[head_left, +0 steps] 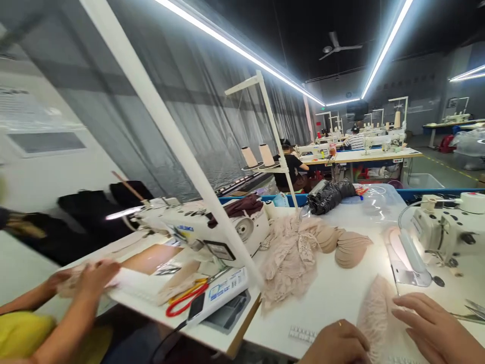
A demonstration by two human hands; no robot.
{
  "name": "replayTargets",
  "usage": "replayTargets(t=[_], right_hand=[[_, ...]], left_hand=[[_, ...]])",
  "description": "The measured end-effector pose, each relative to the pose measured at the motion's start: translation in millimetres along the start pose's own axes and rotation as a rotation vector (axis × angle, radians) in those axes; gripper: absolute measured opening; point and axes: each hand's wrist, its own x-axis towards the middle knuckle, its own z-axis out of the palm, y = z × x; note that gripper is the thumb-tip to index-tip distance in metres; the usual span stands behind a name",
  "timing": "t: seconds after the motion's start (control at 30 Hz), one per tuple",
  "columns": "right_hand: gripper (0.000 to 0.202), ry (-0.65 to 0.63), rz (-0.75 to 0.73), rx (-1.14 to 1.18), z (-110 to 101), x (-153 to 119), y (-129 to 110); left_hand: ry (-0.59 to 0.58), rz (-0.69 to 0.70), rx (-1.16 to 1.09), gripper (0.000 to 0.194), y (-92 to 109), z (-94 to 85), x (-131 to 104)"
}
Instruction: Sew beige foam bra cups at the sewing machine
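Observation:
A pale pink lace piece [375, 308] lies on the white table at the lower right, beside a sewing machine [443, 232]. My left hand [337, 344], a ring on one finger, is curled closed at the left edge of this lace. Its fingertips are partly hidden at the frame's bottom. My right hand [435, 323] rests over the lace's right side with fingers stretched out and apart. To the left sits a heap of beige lace [290, 258], and next to it lie fanned beige cup-shaped pieces [350, 247].
Scissors [475, 309] lie at the right edge, and a clear ruler [303, 333] near the front. On the left, a co-worker's hands [91, 278] handle pale fabric beside another sewing machine [212, 227]. A thread stand [273, 126] and black plastic bundle [329, 196] stand behind.

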Motion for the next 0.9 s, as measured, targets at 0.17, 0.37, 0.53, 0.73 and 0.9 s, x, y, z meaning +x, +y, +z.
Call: replayTargets(t=[0.17, 0.37, 0.53, 0.73, 0.9], right_hand=[[0.021, -0.127, -0.041, -0.067, 3.8, 20.3, -32.6], [0.002, -0.078, -0.074, -0.064, 11.6, 12.5, -51.3], [0.022, 0.111, 0.073, -0.008, -4.5, 22.6, -48.4], [0.064, 0.130, 0.265, -0.003, 23.0, 35.5, -26.4], [0.029, 0.062, 0.265, 0.136, 28.5, 64.9, -22.3]], left_hand=[[0.150, -0.315, 0.172, 0.022, 23.8, -24.8, 15.9], [0.193, -0.493, 0.159, 0.011, 37.0, -29.0, 46.4], [0.239, -0.576, -0.130, 0.019, 38.1, -35.9, 62.4], [0.197, -0.569, -0.205, 0.024, 37.1, -37.0, 68.9], [0.124, -0.559, -0.294, 0.029, 38.3, -39.4, 71.0]])
